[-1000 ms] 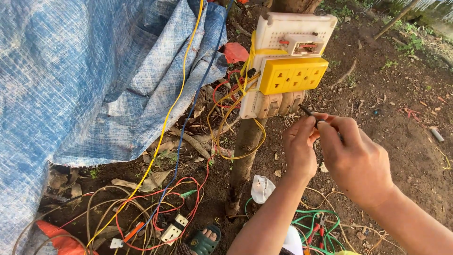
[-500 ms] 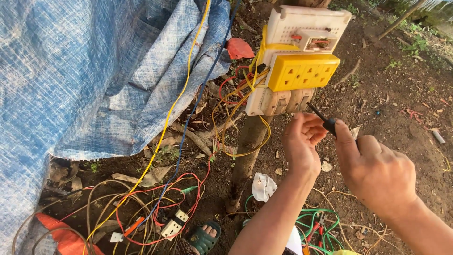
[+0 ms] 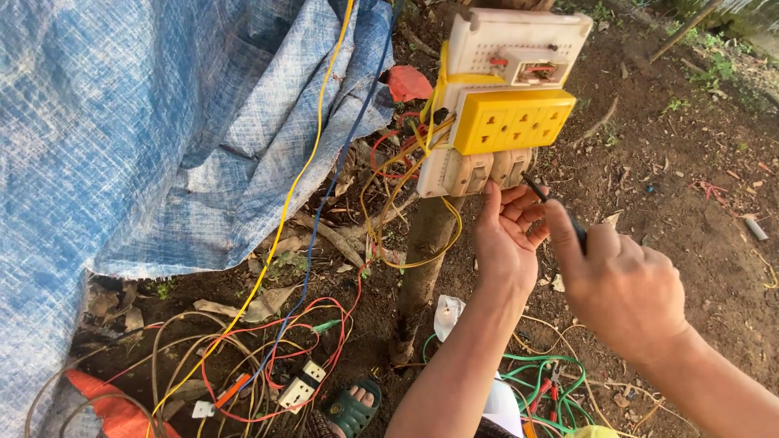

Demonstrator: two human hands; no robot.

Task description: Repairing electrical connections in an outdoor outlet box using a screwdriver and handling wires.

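At centre right of the frame the right hand (image 3: 621,288) has its grip pinched on a thin dark tool (image 3: 556,209), tip pointing up-left toward the yellow socket block (image 3: 510,120) at upper centre; the left hand (image 3: 505,235) reaches up just below it, fingers half-curled, touching the pale sockets (image 3: 479,172) beneath.

The yellow socket block (image 3: 511,120) is smooth moulded plastic with a slight sheen, fixed to a cream perforated plastic board (image 3: 519,32) that looks matt and scuffed. The post (image 3: 426,243) beneath is rough, bark-like wood. The tarpaulin (image 3: 122,122) is woven blue plastic sheet, crinkled and faded. The tangled wires (image 3: 268,357) have glossy plastic sheathing in red, yellow, blue and green. The thin tool (image 3: 556,207) in the right hand (image 3: 625,284) looks like dark matt plastic. The ground (image 3: 698,162) is coarse, dry soil.
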